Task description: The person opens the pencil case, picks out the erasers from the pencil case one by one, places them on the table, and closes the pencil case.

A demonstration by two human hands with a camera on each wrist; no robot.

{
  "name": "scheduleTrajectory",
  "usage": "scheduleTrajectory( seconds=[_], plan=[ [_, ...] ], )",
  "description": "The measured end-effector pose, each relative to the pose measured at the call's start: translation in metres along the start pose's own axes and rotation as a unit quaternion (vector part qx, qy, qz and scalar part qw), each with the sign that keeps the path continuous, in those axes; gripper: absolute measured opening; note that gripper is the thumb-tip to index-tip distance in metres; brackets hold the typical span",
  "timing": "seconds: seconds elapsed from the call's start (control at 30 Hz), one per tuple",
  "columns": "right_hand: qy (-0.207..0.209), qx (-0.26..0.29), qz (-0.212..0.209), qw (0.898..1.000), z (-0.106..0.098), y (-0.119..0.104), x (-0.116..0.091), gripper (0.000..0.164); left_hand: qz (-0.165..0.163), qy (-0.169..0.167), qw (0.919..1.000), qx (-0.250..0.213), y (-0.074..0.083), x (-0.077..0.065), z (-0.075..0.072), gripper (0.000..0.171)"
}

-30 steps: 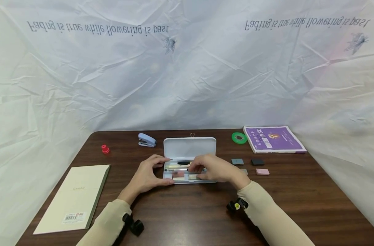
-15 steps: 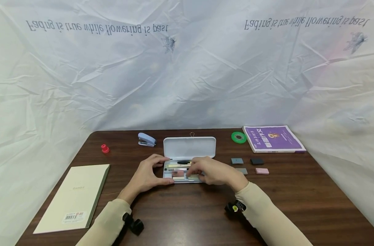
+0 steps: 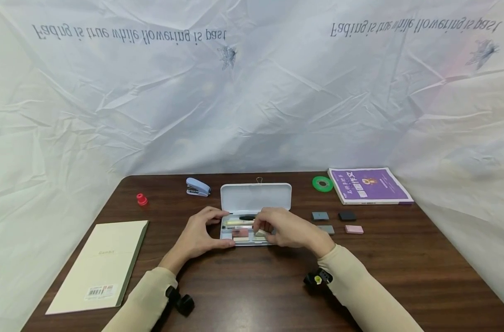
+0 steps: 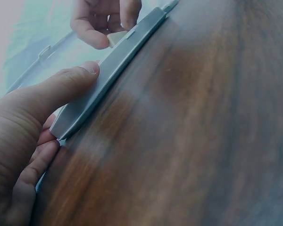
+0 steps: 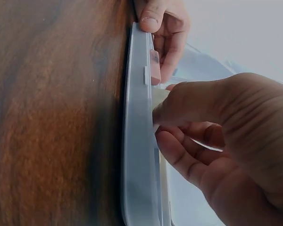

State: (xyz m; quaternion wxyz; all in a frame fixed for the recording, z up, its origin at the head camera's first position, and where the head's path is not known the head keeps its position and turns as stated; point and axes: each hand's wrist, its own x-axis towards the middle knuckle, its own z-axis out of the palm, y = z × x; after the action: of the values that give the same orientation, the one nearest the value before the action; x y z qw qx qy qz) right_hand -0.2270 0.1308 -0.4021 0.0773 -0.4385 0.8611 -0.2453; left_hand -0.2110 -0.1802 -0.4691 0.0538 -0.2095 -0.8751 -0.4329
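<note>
An open pale blue pencil case [image 3: 256,197] lies on the table with its lid tipped back. My left hand [image 3: 200,234] grips its left end, thumb [image 4: 78,77] on the front wall and fingers around the far side. With thumb and fingertips my right hand [image 3: 291,230] pinches a small cream eraser-like block [image 5: 159,98], tilted at the front compartment. Left of that block sits a pinkish eraser [image 3: 240,232]. Behind lie several pens [image 3: 237,222], partly covered by the right hand.
Right of the case lie several small blocks, including a pink one [image 3: 354,229] and a black one [image 3: 347,216]. Farther back are green tape [image 3: 322,184], a purple book [image 3: 370,186] and a stapler [image 3: 198,187]. At left, a red stamp-like piece [image 3: 142,199] and a cream notebook [image 3: 98,265].
The right hand's fingers have closed on the cream block, which lay flat and is now raised and tilted. The left hand has stayed on the case.
</note>
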Motion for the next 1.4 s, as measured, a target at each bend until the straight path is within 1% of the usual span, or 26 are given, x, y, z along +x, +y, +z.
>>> scheduleTrajectory(
  seconds=[0.13,0.37,0.57,0.67,0.73,0.87,1.03,1.2,1.4],
  plan=[
    [0.024,0.006,-0.011,1.0,0.002,0.002,0.002,0.02,0.001,0.003,1.0,0.002,0.0,0.0,0.0,0.079],
    [0.074,0.008,-0.026,0.997,0.0,0.001,0.001,0.027,0.004,0.003,1.0,0.006,0.002,-0.001,0.001,0.079],
    [0.107,0.026,-0.041,0.993,-0.014,0.001,-0.009,0.027,-0.001,0.004,1.0,0.008,0.003,-0.001,0.001,0.08],
    [0.128,0.027,-0.036,0.991,-0.024,0.002,-0.016,0.028,-0.003,0.003,0.9999,0.013,0.004,-0.002,0.001,0.08],
    [0.139,0.027,-0.025,0.99,-0.031,0.004,-0.022,0.03,-0.004,0.0,0.9999,0.015,0.004,-0.002,0.0,0.08],
    [0.16,0.021,-0.007,0.987,-0.045,0.009,-0.038,0.033,-0.005,-0.002,0.9998,0.018,0.004,-0.002,0.0,0.08],
    [0.187,0.015,0.015,0.982,-0.058,0.018,-0.064,0.033,-0.006,-0.002,0.9998,0.017,0.003,-0.003,0.0,0.081],
    [0.197,-0.007,0.047,0.979,-0.064,0.03,-0.095,0.034,-0.008,0.0,0.9999,0.014,0.002,-0.003,-0.001,0.08],
    [0.223,-0.042,0.061,0.972,-0.07,0.044,-0.134,0.039,-0.006,-0.003,0.9999,0.011,0.004,-0.003,0.0,0.081]
  ],
)
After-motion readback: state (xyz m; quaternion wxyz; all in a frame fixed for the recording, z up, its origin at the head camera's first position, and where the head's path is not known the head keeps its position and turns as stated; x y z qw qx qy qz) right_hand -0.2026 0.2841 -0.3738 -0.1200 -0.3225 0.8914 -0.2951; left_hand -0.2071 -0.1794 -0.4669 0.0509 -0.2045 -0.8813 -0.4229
